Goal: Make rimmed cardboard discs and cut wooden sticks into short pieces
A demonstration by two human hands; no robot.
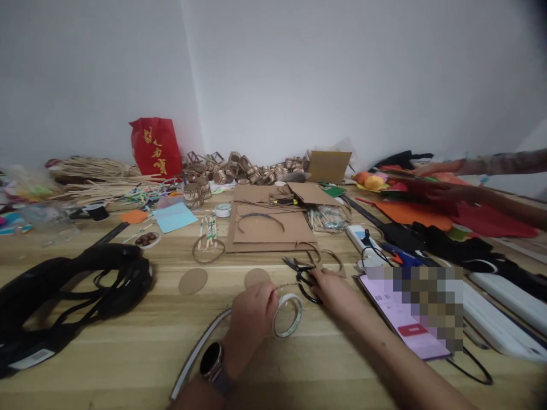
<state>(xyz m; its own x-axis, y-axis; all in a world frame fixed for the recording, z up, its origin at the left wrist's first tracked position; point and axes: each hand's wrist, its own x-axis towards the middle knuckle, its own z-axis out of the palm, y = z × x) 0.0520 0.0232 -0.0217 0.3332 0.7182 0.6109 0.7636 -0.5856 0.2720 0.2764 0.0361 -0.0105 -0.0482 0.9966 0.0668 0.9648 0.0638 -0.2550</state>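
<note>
My left hand [254,307], with a watch on the wrist, is closed on a long curved strip [200,347]. One white face of the strip shows at the lower left, and a short end sticks out past the fingers. Right beside this hand is a roll of tape [299,311]. My right hand [331,289] has its fingers curled at the black handles of a pair of scissors [304,279], whose blades point away to the left. Two round cardboard discs lie ahead of my left hand, a nearer one [256,278] and another [193,281] to the left.
Cardboard sheets [273,228] lie mid-table, with small woven baskets [243,171] behind. Black straps [77,273] are at left. A phone [401,319], glue gun [401,255] and white power strips [504,313] lie at right. Another person's arms [478,182] reach over coloured sheets.
</note>
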